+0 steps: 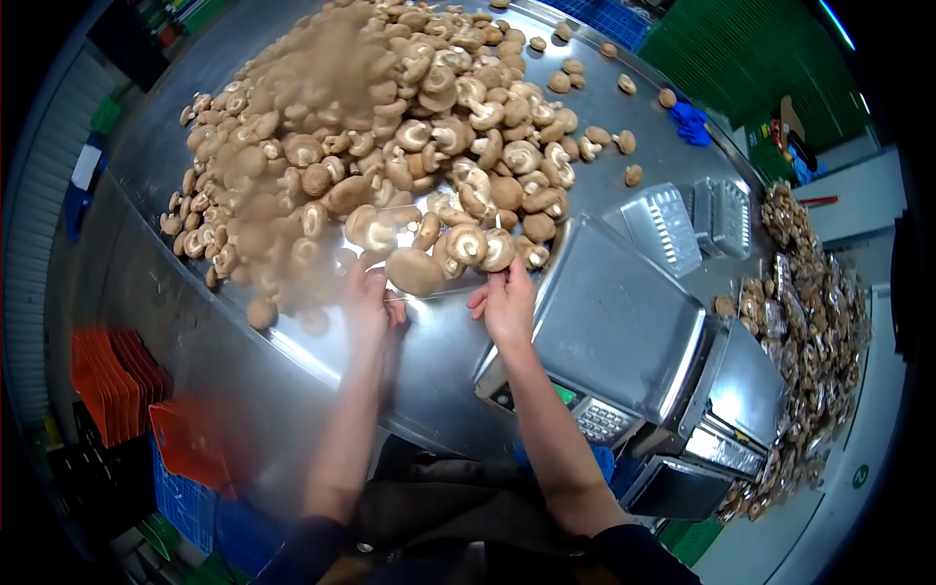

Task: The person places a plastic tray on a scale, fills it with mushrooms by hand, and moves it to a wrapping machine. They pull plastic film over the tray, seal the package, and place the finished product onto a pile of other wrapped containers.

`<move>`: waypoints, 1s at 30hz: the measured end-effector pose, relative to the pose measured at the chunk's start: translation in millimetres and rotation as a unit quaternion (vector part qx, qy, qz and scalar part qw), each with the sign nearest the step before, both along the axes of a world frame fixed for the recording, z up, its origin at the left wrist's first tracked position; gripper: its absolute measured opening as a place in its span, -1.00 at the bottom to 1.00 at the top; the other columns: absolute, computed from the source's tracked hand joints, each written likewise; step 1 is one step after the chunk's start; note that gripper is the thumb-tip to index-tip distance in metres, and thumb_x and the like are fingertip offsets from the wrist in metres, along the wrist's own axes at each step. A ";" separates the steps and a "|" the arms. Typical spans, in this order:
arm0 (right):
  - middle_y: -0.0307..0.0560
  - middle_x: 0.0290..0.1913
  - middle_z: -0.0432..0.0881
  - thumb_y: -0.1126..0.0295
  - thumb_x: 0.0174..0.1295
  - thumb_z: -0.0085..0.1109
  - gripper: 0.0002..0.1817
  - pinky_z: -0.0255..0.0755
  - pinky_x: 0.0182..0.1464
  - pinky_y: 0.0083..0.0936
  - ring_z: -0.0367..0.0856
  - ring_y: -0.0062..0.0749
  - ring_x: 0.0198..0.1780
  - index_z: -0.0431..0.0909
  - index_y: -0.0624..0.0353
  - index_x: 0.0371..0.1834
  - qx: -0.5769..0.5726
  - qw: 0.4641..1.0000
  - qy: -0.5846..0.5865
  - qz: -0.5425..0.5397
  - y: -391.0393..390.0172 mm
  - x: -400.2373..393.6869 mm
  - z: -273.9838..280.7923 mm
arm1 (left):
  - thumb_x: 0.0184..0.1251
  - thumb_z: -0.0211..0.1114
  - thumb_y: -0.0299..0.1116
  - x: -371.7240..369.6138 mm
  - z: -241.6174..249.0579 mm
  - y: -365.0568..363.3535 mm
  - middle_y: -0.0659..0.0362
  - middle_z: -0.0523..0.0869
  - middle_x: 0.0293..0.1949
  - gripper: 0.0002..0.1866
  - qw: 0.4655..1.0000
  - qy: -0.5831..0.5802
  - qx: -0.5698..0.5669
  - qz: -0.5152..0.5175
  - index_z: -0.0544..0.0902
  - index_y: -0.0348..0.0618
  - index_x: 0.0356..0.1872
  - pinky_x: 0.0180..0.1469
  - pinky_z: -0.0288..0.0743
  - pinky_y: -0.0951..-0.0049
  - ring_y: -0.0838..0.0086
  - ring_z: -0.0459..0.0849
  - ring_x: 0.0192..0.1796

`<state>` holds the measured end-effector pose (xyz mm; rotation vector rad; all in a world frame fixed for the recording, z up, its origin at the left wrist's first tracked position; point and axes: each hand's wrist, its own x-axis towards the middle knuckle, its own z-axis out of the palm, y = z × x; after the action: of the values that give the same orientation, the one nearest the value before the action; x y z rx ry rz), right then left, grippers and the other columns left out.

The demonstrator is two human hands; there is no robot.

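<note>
A clear plastic tray (441, 292) filled with shiitake mushrooms lies between my hands, at the near edge of a large mushroom pile (429, 127). My left hand (369, 297) has its fingers curled at the tray's left side, next to a big brown cap (413, 271). At the right side my right hand (508, 297) closes its thumb and fingers at the tray's edge, against an upturned mushroom (498, 251). Much of the tray is hidden by mushrooms and fingers, and its clear walls barely show.
Right of my hands stands a weighing scale (619, 312) with a keypad, beside a second machine (741, 390). Empty clear trays (658, 229) lie behind it. Packed mushrooms (809, 341) are heaped far right. Blue gloves (690, 124) rest on the metal table (429, 366); orange crates (190, 444) stand lower left.
</note>
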<state>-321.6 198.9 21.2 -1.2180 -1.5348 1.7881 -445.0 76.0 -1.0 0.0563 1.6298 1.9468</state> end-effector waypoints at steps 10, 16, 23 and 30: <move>0.03 0.17 0.42 0.66 0.13 0.02 -0.55 0.32 0.22 -0.39 0.42 -0.19 0.19 0.43 0.29 0.15 0.314 0.939 -0.120 -0.075 28.6 184.7 2.1 | 0.29 0.18 -0.52 105.1 40.4 43.0 0.14 0.65 -0.27 -0.76 0.967 -0.019 -0.048 -0.248 0.51 -0.30 -0.03 -0.80 0.11 0.68 0.61 0.46 -0.76; 0.11 0.36 0.26 0.57 0.07 0.13 -0.57 0.00 0.43 -0.15 0.05 0.11 0.45 0.50 0.23 0.09 0.376 0.885 -0.266 -0.061 37.3 274.9 -5.4 | 0.19 0.25 -0.58 167.1 30.3 78.6 0.13 0.64 -0.43 -0.87 0.912 0.122 -0.113 -0.374 0.51 -0.35 -0.25 -0.74 0.31 0.55 0.56 0.50 -0.71; 0.17 0.38 0.21 0.49 0.14 0.09 -0.51 0.04 0.43 -0.21 0.04 0.10 0.46 0.38 0.33 0.19 0.356 0.885 -0.297 0.043 40.1 313.6 -3.2 | 0.11 0.37 -0.40 179.0 26.3 74.4 -0.03 0.70 -0.41 -0.72 0.835 0.370 -0.227 -0.337 0.59 -0.35 -0.20 -0.29 0.55 0.34 0.26 0.69 -0.40; 0.19 0.12 0.53 0.23 0.23 0.15 -0.45 0.39 0.16 -0.35 0.56 -0.14 0.09 0.37 0.27 0.25 0.294 0.925 -0.227 -0.077 98.7 284.6 32.6 | 0.22 0.34 -0.26 158.5 63.7 98.6 -0.06 0.60 0.07 -0.55 0.802 0.511 -0.119 -0.287 0.54 -0.28 0.09 0.08 0.44 0.30 0.19 0.59 0.07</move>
<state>-37.0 297.5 53.8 -1.4291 -1.9662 0.8598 -286.5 174.6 62.8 1.5388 2.0939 1.2097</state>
